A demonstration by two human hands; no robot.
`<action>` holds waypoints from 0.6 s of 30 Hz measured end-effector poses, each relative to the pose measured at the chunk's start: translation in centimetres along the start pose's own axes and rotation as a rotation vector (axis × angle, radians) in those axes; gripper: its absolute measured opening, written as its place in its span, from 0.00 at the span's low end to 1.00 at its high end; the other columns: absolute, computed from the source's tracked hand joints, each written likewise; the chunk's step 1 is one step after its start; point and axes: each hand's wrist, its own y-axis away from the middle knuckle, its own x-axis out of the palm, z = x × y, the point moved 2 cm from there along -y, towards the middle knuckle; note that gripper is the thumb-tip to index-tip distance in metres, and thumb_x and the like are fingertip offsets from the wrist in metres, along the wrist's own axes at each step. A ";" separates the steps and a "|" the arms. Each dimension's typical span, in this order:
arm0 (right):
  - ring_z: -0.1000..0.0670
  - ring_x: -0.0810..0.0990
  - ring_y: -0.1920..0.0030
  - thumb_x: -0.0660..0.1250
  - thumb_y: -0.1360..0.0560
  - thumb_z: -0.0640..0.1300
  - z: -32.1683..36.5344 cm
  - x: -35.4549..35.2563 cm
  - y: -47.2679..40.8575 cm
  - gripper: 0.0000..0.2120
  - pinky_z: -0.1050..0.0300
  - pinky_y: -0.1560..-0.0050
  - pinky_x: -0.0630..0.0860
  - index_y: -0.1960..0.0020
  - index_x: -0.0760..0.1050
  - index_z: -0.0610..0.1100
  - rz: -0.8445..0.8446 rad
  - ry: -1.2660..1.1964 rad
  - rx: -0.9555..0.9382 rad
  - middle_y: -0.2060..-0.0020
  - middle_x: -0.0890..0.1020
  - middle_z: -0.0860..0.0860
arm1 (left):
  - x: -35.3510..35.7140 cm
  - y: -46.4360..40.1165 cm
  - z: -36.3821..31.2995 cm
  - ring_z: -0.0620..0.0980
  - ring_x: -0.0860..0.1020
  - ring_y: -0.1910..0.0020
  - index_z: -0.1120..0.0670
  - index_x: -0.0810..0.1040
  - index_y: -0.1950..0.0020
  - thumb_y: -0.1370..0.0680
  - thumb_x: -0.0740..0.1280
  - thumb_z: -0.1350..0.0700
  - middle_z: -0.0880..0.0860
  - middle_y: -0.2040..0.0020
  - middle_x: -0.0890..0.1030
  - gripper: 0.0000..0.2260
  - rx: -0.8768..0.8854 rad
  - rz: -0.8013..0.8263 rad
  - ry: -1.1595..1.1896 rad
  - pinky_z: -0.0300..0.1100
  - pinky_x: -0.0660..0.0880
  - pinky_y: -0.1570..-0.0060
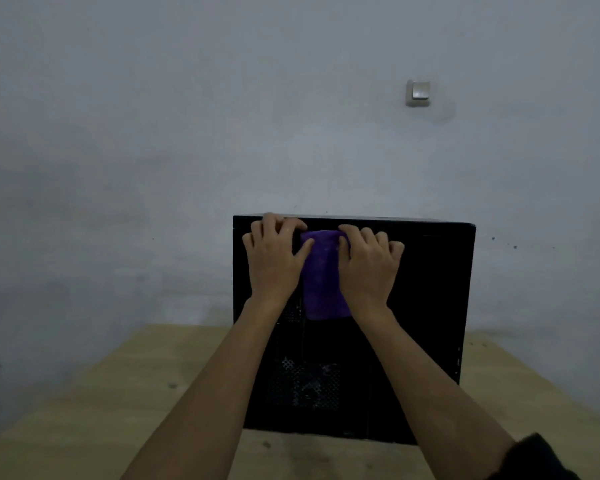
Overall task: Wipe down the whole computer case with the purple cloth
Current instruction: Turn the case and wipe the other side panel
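The black computer case (413, 306) stood upright on the wooden table (84, 410). Both hands pressed the purple cloth (321, 282) against its near face, just under the top edge: left hand (274, 258) and right hand (368, 265) with fingers spread, thumbs on the cloth. Wiping seemed barely begun; next, a firm downward stroke

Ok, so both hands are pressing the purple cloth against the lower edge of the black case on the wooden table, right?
Not quite. In the head view the purple cloth sits near the upper edge of the black case, not the lower one. The left hand and the right hand flank it, fingers curled at that top edge, and the case stands on the wooden table.
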 end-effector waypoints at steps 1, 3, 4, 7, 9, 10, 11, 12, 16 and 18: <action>0.44 0.77 0.56 0.64 0.19 0.48 0.2 0.2 0.4 0.11 0.46 0.50 0.67 0.39 0.80 0.49 -0.025 -0.005 0.002 0.57 0.82 0.49 | 0.3 -0.1 0.3 0.56 0.72 0.37 0.49 0.77 0.36 0.22 0.68 0.43 0.52 0.39 0.74 0.17 0.017 -0.008 -0.027 0.52 0.68 0.40; 0.43 0.78 0.52 0.65 0.20 0.48 0.7 0.6 2.2 0.14 0.46 0.45 0.70 0.36 0.78 0.46 -0.046 -0.019 -0.040 0.51 0.82 0.47 | 1.0 -0.2 1.3 0.58 0.62 0.23 0.51 0.68 0.24 0.19 0.62 0.41 0.54 0.26 0.69 0.26 0.051 0.063 -0.080 0.58 0.61 0.27; 0.42 0.78 0.46 0.64 0.20 0.48 1.0 0.8 3.4 0.17 0.44 0.39 0.70 0.33 0.77 0.45 -0.034 -0.030 -0.087 0.44 0.82 0.45 | 1.3 -0.2 1.7 0.57 0.56 0.20 0.52 0.63 0.21 0.18 0.57 0.40 0.53 0.22 0.65 0.28 0.074 0.102 -0.101 0.59 0.55 0.23; 0.39 0.64 0.24 0.59 0.18 0.51 1.7 2.1 7.3 0.27 0.39 0.23 0.58 0.22 0.65 0.41 0.125 0.018 -0.231 0.23 0.66 0.40 | 1.7 0.1 2.4 0.57 0.56 0.20 0.53 0.62 0.20 0.16 0.49 0.41 0.53 0.22 0.65 0.27 0.122 0.121 -0.098 0.61 0.51 0.23; 0.39 0.53 0.19 0.58 0.17 0.52 1.7 3.0 8.0 0.30 0.38 0.21 0.53 0.18 0.56 0.43 0.170 0.051 -0.275 0.19 0.56 0.41 | 1.7 0.1 2.2 0.57 0.59 0.21 0.53 0.65 0.22 0.16 0.48 0.44 0.53 0.24 0.68 0.26 0.117 0.093 -0.078 0.61 0.53 0.23; 0.40 0.50 0.19 0.57 0.17 0.53 1.7 3.3 7.6 0.30 0.38 0.21 0.51 0.18 0.55 0.45 0.174 0.058 -0.289 0.19 0.54 0.42 | 1.7 0.2 2.1 0.57 0.60 0.22 0.53 0.66 0.22 0.16 0.48 0.44 0.52 0.25 0.69 0.25 0.105 0.084 -0.070 0.61 0.52 0.23; 0.40 0.49 0.19 0.57 0.17 0.54 1.8 3.5 7.0 0.31 0.38 0.20 0.50 0.18 0.54 0.46 0.179 0.062 -0.305 0.19 0.54 0.42 | 1.8 0.2 2.0 0.57 0.61 0.22 0.53 0.67 0.23 0.16 0.48 0.45 0.53 0.26 0.70 0.25 0.097 0.078 -0.064 0.61 0.52 0.23; 0.39 0.49 0.19 0.57 0.17 0.55 1.7 3.6 6.2 0.31 0.38 0.20 0.50 0.18 0.54 0.48 0.179 0.066 -0.327 0.18 0.53 0.43 | 1.9 0.2 1.9 0.57 0.61 0.23 0.53 0.67 0.24 0.16 0.48 0.45 0.53 0.27 0.71 0.24 0.092 0.071 -0.063 0.61 0.52 0.23; 0.38 0.50 0.19 0.60 0.19 0.57 -0.3 3.4 4.1 0.32 0.37 0.20 0.48 0.18 0.56 0.51 0.128 0.067 -0.341 0.18 0.54 0.44 | 2.1 0.2 2.1 0.56 0.63 0.24 0.52 0.69 0.25 0.16 0.50 0.45 0.52 0.28 0.72 0.23 0.102 0.015 -0.102 0.61 0.51 0.23; 0.36 0.51 0.19 0.61 0.20 0.57 -2.6 3.1 4.0 0.32 0.35 0.21 0.49 0.19 0.57 0.51 0.074 0.098 -0.248 0.19 0.55 0.44 | 2.0 0.2 2.3 0.56 0.64 0.24 0.52 0.69 0.25 0.16 0.50 0.45 0.51 0.29 0.72 0.23 0.117 -0.006 -0.109 0.61 0.51 0.23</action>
